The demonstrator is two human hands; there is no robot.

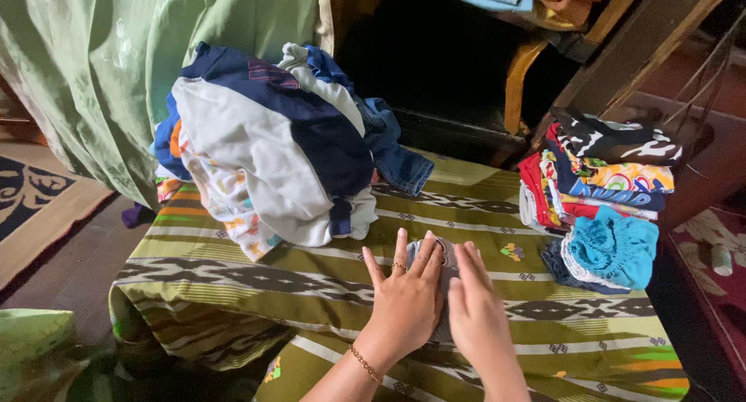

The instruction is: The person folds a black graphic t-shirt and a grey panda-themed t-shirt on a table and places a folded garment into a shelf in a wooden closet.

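Done: folded colourful garment stack [602,188] set at right | Now: small grey folded cloth [435,254] pressed under flat left hand [404,297] and right hand [478,316], nothing gripped | Left: unfolded clothes heap [272,146] on striped green worktop [233,270]

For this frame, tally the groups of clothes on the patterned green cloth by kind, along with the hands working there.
Loose heap of unfolded clothes, white, navy and denim: 1
Stack of folded colourful clothes: 1
Small grey garment lying flat under the hands: 1
Hands pressing on it, left hand and right hand: 2
Total: 5
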